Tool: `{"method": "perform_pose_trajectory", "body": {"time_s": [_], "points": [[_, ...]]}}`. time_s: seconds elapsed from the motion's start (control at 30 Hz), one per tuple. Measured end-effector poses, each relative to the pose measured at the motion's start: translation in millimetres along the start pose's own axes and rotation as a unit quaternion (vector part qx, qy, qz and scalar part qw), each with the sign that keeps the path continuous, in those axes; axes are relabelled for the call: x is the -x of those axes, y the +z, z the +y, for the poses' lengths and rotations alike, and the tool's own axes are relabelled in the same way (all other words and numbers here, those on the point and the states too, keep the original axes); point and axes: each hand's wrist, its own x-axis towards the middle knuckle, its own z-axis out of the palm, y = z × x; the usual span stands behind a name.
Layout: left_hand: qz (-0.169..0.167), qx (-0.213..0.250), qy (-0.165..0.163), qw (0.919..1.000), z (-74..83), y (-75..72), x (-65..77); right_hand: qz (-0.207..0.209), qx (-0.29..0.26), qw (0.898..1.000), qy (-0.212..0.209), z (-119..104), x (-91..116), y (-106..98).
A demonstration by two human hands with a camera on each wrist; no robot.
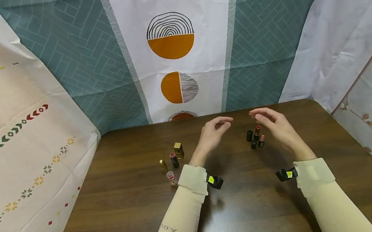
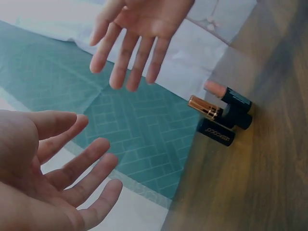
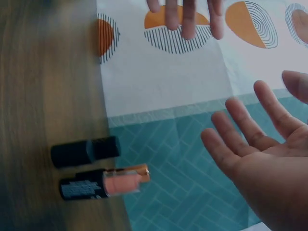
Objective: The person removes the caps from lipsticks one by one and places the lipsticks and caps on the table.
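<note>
Lipsticks (image 1: 262,141), black caps (image 1: 249,136) beside; below right fingers (image 1: 264,111), apart

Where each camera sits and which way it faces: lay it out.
Head: on the person's head, facing forward and down at the table and patterned cloth; left hand, right hand, left sleeve and right sleeve show.
Left wrist: worn there, looking past the left hand toward the right hand and coral lipstick; both hands show.
Right wrist: worn there, looking past the right hand toward the patterned cloth; the left hand's fingers show at top.
Both wrist views share the coral lipstick and patterned cloth.
</note>
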Motion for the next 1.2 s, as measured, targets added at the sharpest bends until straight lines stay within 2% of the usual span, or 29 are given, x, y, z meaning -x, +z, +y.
{"method": "perform_pose_trajectory", "body": {"time_s": [0.17,0.33,0.5,0.7,0.9,1.2], "points": [[0.023,0.014,0.012,0.9996,0.2,-5.2,1.1,-0.020,-0.043,0.999,-0.012,3,-2,6],[0.034,0.007,0.013,0.9993,0.7,-10.9,2.6,-0.039,-0.098,0.994,-0.018,3,-5,10],[0.040,0.016,0.014,0.9990,-2.4,-15.9,5.9,-0.054,-0.080,0.995,-0.001,5,-4,19],[0.027,0.030,0.016,0.9990,-3.0,-19.8,12.5,-0.077,-0.096,0.992,-0.012,9,-5,33],[0.018,0.013,0.016,0.9996,2.5,-27.2,17.3,-0.079,-0.100,0.992,-0.013,9,-7,41],[0.022,-0.016,0.025,0.9993,7.2,-40.9,18.4,-0.092,-0.091,0.992,-0.002,9,-11,50]]}}
